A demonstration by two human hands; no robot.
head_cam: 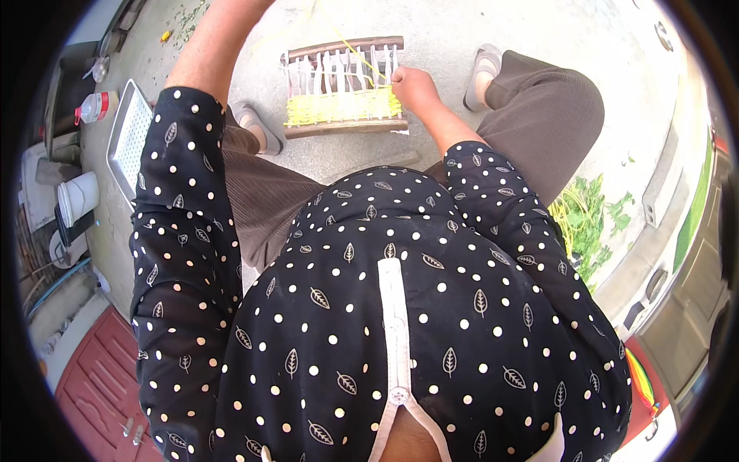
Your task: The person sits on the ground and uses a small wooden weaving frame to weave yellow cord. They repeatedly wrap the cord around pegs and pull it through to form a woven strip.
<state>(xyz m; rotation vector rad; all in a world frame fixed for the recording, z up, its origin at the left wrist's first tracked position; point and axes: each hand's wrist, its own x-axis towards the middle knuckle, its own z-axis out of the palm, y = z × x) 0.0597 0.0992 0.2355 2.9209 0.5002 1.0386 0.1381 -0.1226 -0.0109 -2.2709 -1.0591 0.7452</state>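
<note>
My right hand (414, 89) is at the right edge of a small wooden frame (346, 128) on the ground, its fingers closed where a yellow strand (359, 53) meets the pale strips. The fingertips are partly hidden, but they seem to pinch the strand. Pale strips (326, 72) run between the frame's two wooden bars. Yellow weaving (343, 107) fills the part of the strips nearer me. From the frame the yellow strand slants up and left across the strips. My left arm reaches past the top edge of the picture, so my left hand is out of view.
My feet stand either side of the frame. At left are a perforated tray (130, 138), a plastic bottle (95, 108) and a white bucket (79, 198). Green leaves (589, 213) with yellow strands lie at right, beside a concrete block (658, 190).
</note>
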